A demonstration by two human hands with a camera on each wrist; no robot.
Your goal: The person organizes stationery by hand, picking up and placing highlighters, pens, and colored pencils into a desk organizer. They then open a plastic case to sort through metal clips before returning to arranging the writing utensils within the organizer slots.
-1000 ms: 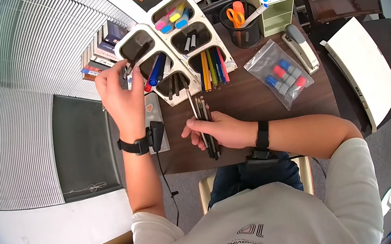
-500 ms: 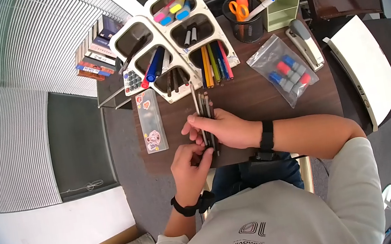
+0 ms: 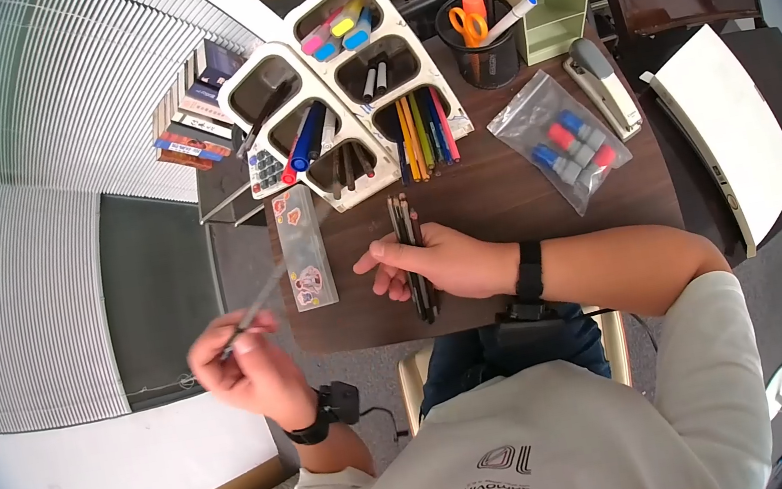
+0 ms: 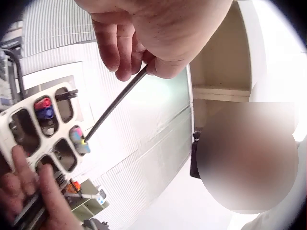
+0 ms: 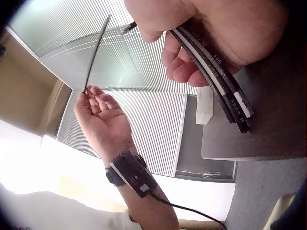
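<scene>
Thumb and fingertips of my left hand (image 3: 253,371) pinch one thin dark pencil (image 4: 115,104) by its end. That hand is raised left of the desk's front edge, and the pencil slants up past the sticker-covered clear case (image 3: 304,247). In my right hand (image 3: 449,261) is a bundle of several dark pencils (image 5: 216,76), held upright over the front of the desk; one barrel reads 14B. Beyond the bundle stands a white organizer (image 3: 379,160) whose compartments hold dark pencils (image 3: 349,165), coloured pencils (image 3: 423,133), markers (image 3: 307,138), pens and highlighters (image 3: 339,30).
A clear bag of red and blue capped items (image 3: 567,147) lies on the right, beside a stapler (image 3: 602,89). Behind are a black mesh cup (image 3: 490,63) with scissors and a green holder (image 3: 561,27) with a timer. A calculator (image 3: 266,169) sits left of the organizer.
My left hand went from the organizer's left side to the bundle, then out to the left with one pencil. The long pencil rising above the bundle is gone from it. My right hand stays put.
</scene>
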